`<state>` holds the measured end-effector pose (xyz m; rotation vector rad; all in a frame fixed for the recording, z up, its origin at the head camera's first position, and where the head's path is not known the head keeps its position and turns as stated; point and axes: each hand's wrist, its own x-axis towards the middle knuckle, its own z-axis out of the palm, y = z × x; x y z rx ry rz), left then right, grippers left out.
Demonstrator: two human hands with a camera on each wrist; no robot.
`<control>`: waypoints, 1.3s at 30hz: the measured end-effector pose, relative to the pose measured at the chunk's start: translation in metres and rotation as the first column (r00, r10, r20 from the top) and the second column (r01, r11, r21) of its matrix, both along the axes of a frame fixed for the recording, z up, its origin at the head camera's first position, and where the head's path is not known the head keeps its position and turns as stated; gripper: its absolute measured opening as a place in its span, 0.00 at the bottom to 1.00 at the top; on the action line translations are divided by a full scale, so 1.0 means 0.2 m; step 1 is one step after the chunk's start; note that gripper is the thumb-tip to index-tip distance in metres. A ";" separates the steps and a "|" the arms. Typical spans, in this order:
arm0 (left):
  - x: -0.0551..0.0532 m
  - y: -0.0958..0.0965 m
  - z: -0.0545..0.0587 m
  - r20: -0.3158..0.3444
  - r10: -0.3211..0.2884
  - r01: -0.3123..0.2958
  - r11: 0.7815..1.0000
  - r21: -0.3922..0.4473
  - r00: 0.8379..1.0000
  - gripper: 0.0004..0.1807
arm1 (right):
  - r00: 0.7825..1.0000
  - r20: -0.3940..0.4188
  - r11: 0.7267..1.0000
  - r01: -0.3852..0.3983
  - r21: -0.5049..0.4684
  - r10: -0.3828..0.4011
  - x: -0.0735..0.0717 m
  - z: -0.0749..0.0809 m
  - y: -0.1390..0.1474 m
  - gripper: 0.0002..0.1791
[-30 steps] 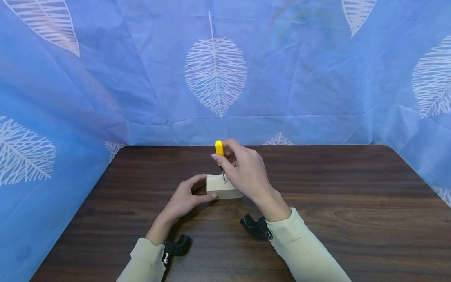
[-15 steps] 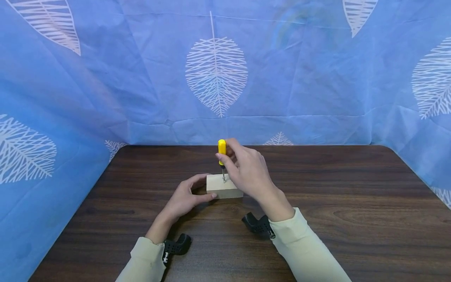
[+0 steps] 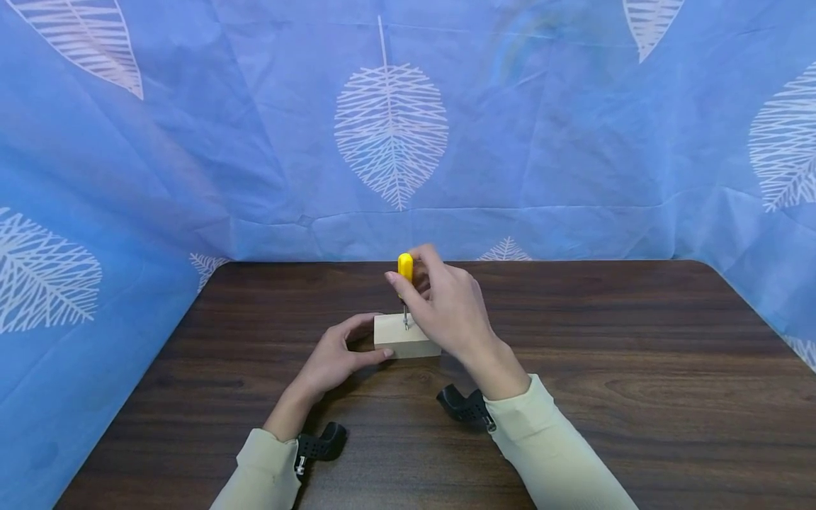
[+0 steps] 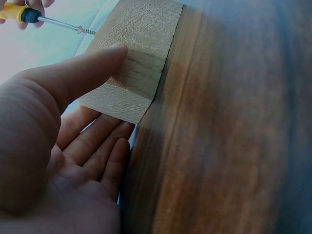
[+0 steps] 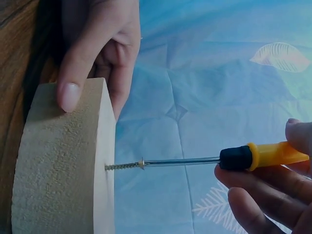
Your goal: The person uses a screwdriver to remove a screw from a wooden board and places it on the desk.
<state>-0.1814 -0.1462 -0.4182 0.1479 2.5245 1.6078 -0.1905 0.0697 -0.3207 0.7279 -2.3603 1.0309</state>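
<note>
A pale wooden block lies on the table, with a screw standing in its top face and much of the thread exposed. My left hand grips the block's left end, thumb on the near side and fingers behind. My right hand pinches the yellow handle of a screwdriver between thumb and fingers. The screwdriver's metal shaft stands upright over the block, its tip at the screw head. In the left wrist view the screw and shaft line up.
The dark wood-grain table extends to both sides of the hands. Behind it and along its left hangs a blue cloth with white leaf prints. Black camera mounts sit at both wrists.
The yellow handle has swung slightly right, from a leftward lean to nearly upright, and the right hand's thumb and fingers have shifted on it. The block and left hand stay in place.
</note>
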 end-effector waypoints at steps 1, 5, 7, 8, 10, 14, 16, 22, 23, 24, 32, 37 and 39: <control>0.00 0.00 0.00 0.000 0.001 -0.001 1.000 -0.002 1.000 0.35 | 1.000 -0.013 1.000 0.002 0.004 -0.001 0.00 0.00 0.00 0.16; 0.00 0.00 0.01 -0.002 0.005 -0.005 1.000 -0.013 1.000 0.35 | 0.999 -0.040 1.000 -0.003 0.026 0.004 0.00 0.00 0.00 0.15; 0.00 0.00 0.00 -0.004 0.003 -0.003 1.000 -0.016 1.000 0.35 | 0.999 -0.044 0.999 -0.005 0.032 0.007 0.00 0.00 0.00 0.15; 0.00 0.00 0.00 -0.006 0.003 -0.003 1.000 -0.018 1.000 0.35 | 0.999 -0.045 0.999 -0.006 0.034 0.007 0.00 0.00 0.00 0.14; 0.00 0.00 0.00 -0.008 0.003 -0.003 1.000 -0.019 1.000 0.35 | 0.999 -0.042 0.999 -0.007 0.038 0.008 0.00 0.00 -0.01 0.14; 0.00 0.00 0.00 -0.009 0.005 -0.005 1.000 -0.023 1.000 0.35 | 1.000 -0.020 0.999 -0.011 0.046 0.012 0.00 0.01 -0.01 0.15; 0.00 0.00 0.00 -0.007 0.007 -0.007 1.000 -0.024 1.000 0.35 | 1.000 -0.003 0.999 -0.015 0.039 0.015 0.00 0.01 0.00 0.16; 0.00 0.01 0.01 -0.002 0.013 -0.013 1.000 -0.018 1.000 0.34 | 0.999 0.028 1.000 -0.021 -0.016 0.022 0.01 0.02 0.01 0.18; 0.00 0.01 0.01 -0.001 0.013 -0.013 1.000 -0.018 1.000 0.34 | 0.999 0.026 1.000 -0.021 -0.014 0.021 0.01 0.02 0.01 0.18; 0.00 0.01 0.01 -0.001 0.013 -0.013 1.000 -0.020 1.000 0.34 | 1.000 0.023 1.000 -0.018 -0.008 0.019 0.01 0.02 0.01 0.17; 0.00 0.00 0.01 -0.011 0.005 -0.006 1.000 -0.027 1.000 0.34 | 0.998 0.035 0.998 -0.053 0.041 0.052 0.01 0.03 0.01 0.15; 0.00 0.00 0.00 -0.016 0.002 -0.002 1.000 -0.026 1.000 0.34 | 0.995 0.079 0.998 -0.060 0.010 0.059 0.01 0.03 0.01 0.16; 0.00 0.01 0.00 -0.014 0.002 -0.002 1.000 -0.025 1.000 0.34 | 0.996 0.073 0.999 -0.053 -0.004 0.053 0.01 0.02 0.01 0.19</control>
